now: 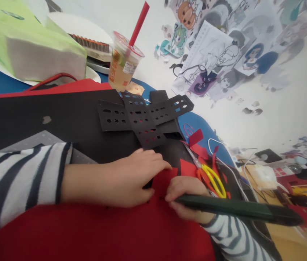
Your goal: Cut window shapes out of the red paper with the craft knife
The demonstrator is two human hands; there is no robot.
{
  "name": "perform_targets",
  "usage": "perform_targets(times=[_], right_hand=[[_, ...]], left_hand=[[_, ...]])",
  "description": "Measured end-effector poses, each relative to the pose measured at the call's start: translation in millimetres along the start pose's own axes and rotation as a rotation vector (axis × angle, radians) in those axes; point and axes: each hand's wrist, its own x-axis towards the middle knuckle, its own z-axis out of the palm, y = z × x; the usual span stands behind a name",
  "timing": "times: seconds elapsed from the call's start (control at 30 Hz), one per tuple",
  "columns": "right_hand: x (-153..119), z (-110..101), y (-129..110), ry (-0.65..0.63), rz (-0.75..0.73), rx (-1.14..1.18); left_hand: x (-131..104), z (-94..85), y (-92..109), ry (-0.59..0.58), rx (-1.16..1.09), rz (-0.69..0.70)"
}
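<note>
My right hand grips a dark green pen-like tool, its thin tip against a piece of red paper. To its left, my left hand rests on the same red paper with thumb and forefinger apart, its other fingers partly curled. A larger red sheet spreads below both hands. Beyond the left hand lies a black cut-out paper shape with rows of small holes and folded flaps.
Scissors with yellow and orange handles lie right among red scraps. A drink cup with a red straw stands at the back, near a green-wrapped pack. Drawings hang on the wall. A white cable runs at right.
</note>
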Motion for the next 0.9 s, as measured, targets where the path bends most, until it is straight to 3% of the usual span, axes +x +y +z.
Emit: perform_targets(times=[0.13, 0.37, 0.57, 0.77, 0.9], right_hand=[[-0.7, -0.5, 0.2, 0.032, 0.03, 0.04], [3.5, 3.3, -1.5, 0.019, -0.07, -0.05], [2.4, 3.6, -3.0, 0.069, 0.025, -0.037], [2.2, 7.0, -3.7, 0.08, -0.009, -0.089], [3.1, 9.1, -9.4, 0.106, 0.056, -0.11]], left_hand=[[0.1, -1.3, 1.4, -0.01, -0.003, -0.011], [0.2, -1.3, 1.2, 0.003, 0.004, 0.0], [0.5, -3.1, 3.1, -0.006, 0.001, -0.013], [0.5, -3.1, 3.6, -0.005, 0.001, -0.017], [0.6, -1.9, 2.2, 0.004, 0.008, 0.002]])
